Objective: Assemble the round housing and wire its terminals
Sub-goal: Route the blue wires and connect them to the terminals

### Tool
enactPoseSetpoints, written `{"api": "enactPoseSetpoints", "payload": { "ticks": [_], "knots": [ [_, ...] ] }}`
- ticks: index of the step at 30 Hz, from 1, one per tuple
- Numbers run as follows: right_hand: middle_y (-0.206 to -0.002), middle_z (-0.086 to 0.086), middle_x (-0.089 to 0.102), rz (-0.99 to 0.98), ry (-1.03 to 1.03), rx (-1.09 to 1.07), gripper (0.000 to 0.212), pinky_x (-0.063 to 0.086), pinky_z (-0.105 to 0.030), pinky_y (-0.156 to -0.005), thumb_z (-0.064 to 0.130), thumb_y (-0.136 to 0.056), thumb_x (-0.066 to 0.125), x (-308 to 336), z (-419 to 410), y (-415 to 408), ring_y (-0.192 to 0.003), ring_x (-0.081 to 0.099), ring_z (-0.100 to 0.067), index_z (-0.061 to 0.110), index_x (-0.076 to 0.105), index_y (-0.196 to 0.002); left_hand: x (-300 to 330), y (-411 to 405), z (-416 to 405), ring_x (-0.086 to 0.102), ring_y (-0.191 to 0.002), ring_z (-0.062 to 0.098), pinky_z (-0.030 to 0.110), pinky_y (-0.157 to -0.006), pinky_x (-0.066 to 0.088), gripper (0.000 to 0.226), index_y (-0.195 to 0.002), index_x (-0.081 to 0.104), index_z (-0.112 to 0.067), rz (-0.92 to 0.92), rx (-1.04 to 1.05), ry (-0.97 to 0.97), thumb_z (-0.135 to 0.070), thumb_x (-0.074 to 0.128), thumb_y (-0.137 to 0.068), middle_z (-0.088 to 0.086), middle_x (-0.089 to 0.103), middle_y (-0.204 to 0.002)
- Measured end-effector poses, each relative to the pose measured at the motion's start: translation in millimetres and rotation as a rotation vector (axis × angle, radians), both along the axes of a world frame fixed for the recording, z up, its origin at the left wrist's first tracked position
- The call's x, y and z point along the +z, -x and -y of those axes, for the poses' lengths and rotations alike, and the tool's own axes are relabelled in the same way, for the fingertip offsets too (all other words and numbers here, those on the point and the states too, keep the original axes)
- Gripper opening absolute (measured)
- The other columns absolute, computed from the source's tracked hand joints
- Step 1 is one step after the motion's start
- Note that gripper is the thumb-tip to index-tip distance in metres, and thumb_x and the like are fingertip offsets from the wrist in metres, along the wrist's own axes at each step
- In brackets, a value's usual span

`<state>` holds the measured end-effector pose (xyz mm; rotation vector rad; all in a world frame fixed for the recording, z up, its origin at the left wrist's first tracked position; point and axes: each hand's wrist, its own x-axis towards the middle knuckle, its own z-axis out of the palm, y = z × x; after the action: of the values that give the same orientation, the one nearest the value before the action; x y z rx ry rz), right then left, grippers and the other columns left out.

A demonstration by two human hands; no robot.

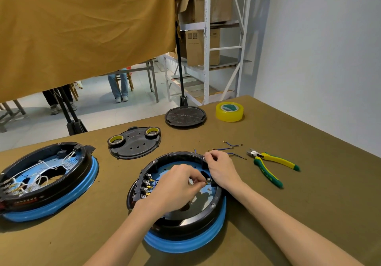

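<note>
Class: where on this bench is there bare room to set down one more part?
Bare patches: right of the pliers, and between the tape roll and the loose wires. Crowded: around the near housing, between the left housing and flat cover.

Round black-and-blue housing (208,214) open on table, terminals (148,185) exposed
</note>
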<state>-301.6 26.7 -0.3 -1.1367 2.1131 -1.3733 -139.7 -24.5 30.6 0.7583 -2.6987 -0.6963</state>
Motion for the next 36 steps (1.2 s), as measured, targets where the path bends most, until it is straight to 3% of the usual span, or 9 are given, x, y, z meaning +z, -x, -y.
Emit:
{"api": "enactPoseSetpoints", "payload": {
  "ticks": [6, 11, 15, 21, 24, 28, 31, 34, 36],
  "knots": [
    [-0.059, 0.007, 0.048, 0.005, 0.000, 0.008, 0.040, 0.036, -0.026, -0.055, 0.031, -0.106, 0.049, 0.9, -0.8, 0.0, -0.054, 0.042, -0.006, 0.012, 0.057, -0.071, -2.5, 3.0, -1.9, 0.063, -0.069, 0.006, 0.025, -0.066, 0.051, 0.016, -0.102, 0.077, -0.036, -0.005, 0.009, 0.009, -0.039, 0.062, -0.098, -0.021, 0.068, -0.083],
    [-0.054, 0.010, 0.045, 0.002, 0.004, -0.005, 0.041, 0.035, -0.026, -0.055, 0.031, -0.106, 0.049, 0.7, 0.2, -0.2, -0.050, 0.041, -0.004, 0.022, 0.051, -0.065, -5.2, 5.9, -0.9, 0.062, -0.070, -0.003, 0.020, -0.063, 0.048, 0.015, -0.095, 0.078, -0.036, -0.007, 0.031, 0.006, -0.042, 0.064, -0.096, -0.022, 0.069, -0.078],
    [-0.063, 0.007, 0.051, -0.011, -0.016, -0.003, 0.038, 0.038, -0.032, -0.061, 0.031, -0.107, 0.046, 1.0, -0.1, -1.7, -0.061, 0.047, -0.011, 0.022, 0.053, -0.071, -6.3, 9.7, 1.9, 0.061, -0.068, -0.011, 0.012, -0.059, 0.042, 0.014, -0.090, 0.079, -0.033, 0.001, 0.022, -0.096, -0.039, 0.068, -0.095, -0.027, 0.066, -0.067],
    [-0.070, 0.004, 0.056, -0.011, -0.035, -0.003, 0.034, 0.041, -0.036, -0.068, 0.033, -0.107, 0.045, 2.1, 0.8, -2.0, -0.068, 0.051, -0.015, 0.021, 0.056, -0.077, -4.3, 12.3, 5.2, 0.060, -0.055, -0.002, 0.021, -0.056, 0.050, 0.015, -0.082, 0.081, -0.028, -0.032, 0.013, -0.254, -0.033, 0.072, -0.093, -0.013, 0.072, -0.064],
    [-0.064, 0.006, 0.052, 0.008, -0.014, 0.002, 0.036, 0.038, -0.033, -0.062, 0.033, -0.107, 0.046, 1.4, 0.1, -1.0, -0.061, 0.047, -0.013, 0.023, 0.054, -0.072, -0.4, 7.6, 7.4, 0.055, -0.049, 0.002, 0.017, -0.050, 0.043, 0.021, -0.072, 0.077, -0.033, -0.033, 0.008, -0.278, -0.033, 0.073, -0.093, -0.007, 0.072, -0.063],
    [-0.058, 0.008, 0.046, 0.025, -0.015, -0.020, 0.038, 0.037, -0.033, -0.061, 0.033, -0.105, 0.047, -1.7, 1.9, -1.2, -0.058, 0.043, -0.013, 0.023, 0.050, -0.069, 4.1, 9.3, -0.1, 0.053, -0.043, -0.003, 0.016, -0.048, 0.041, 0.021, -0.074, 0.076, -0.031, 0.005, 0.024, -0.202, -0.031, 0.071, -0.094, -0.015, 0.066, -0.055],
    [-0.060, 0.007, 0.048, 0.020, -0.019, -0.016, 0.037, 0.038, -0.034, -0.063, 0.034, -0.105, 0.047, -2.0, 2.9, -0.3, -0.060, 0.045, -0.014, 0.021, 0.052, -0.070, 8.2, 9.8, -7.5, 0.057, -0.051, -0.003, 0.019, -0.053, 0.045, 0.016, -0.083, 0.080, -0.027, 0.007, 0.039, -0.138, -0.032, 0.069, -0.094, -0.015, 0.066, -0.059],
    [-0.061, 0.006, 0.049, 0.030, -0.006, -0.008, 0.039, 0.036, -0.033, -0.060, 0.035, -0.105, 0.049, -3.5, 1.4, 2.5, -0.059, 0.044, -0.013, 0.016, 0.056, -0.072, 13.8, 2.4, -12.3, 0.061, -0.067, 0.000, 0.018, -0.064, 0.048, 0.020, -0.093, 0.080, -0.032, 0.050, 0.048, 0.101, -0.042, 0.064, -0.097, -0.016, 0.067, -0.070],
    [-0.063, 0.007, 0.052, 0.045, -0.005, -0.012, 0.039, 0.035, -0.029, -0.058, 0.037, -0.105, 0.051, -5.7, 0.6, 5.1, -0.060, 0.046, -0.011, 0.014, 0.062, -0.075, 16.0, -8.1, -10.4, 0.060, -0.077, -0.001, 0.023, -0.077, 0.048, 0.024, -0.099, 0.079, -0.034, -0.026, 0.073, 0.261, -0.046, 0.058, -0.099, -0.019, 0.067, -0.078]
  ]
}}
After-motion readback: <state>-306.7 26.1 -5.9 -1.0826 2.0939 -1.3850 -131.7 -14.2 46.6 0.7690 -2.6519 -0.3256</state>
